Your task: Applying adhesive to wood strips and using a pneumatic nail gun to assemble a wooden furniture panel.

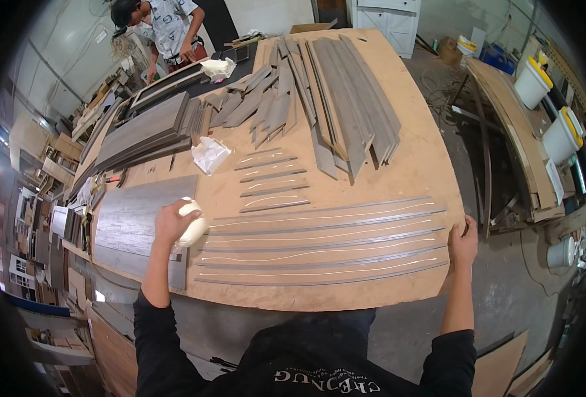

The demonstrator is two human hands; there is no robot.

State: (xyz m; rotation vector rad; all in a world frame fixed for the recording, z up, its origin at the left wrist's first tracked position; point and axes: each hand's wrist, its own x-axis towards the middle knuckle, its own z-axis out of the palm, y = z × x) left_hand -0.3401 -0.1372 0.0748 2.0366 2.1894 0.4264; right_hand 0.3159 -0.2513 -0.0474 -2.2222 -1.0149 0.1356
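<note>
My left hand (171, 222) is closed around a plump, cream-white glue bag (194, 228), held over the left ends of several long strips (319, 255). These strips lie side by side along the near part of the table, with thin grey edges and wavy white glue lines running lengthwise. Beyond them sit several short strips (273, 188) with similar white lines. My right hand (464, 242) is at the table's right edge, near the right ends of the long strips, its fingers curled over the edge. Left of the glue bag lie wide grey panels (131, 218).
Grey boards (356, 92) and a loose heap of cut pieces (266, 99) cover the table's far part. A crumpled white bag (210, 156) lies near stacked panels (144, 129). Another person (170, 33) works at the far left. White buckets (533, 83) stand on a right-hand bench.
</note>
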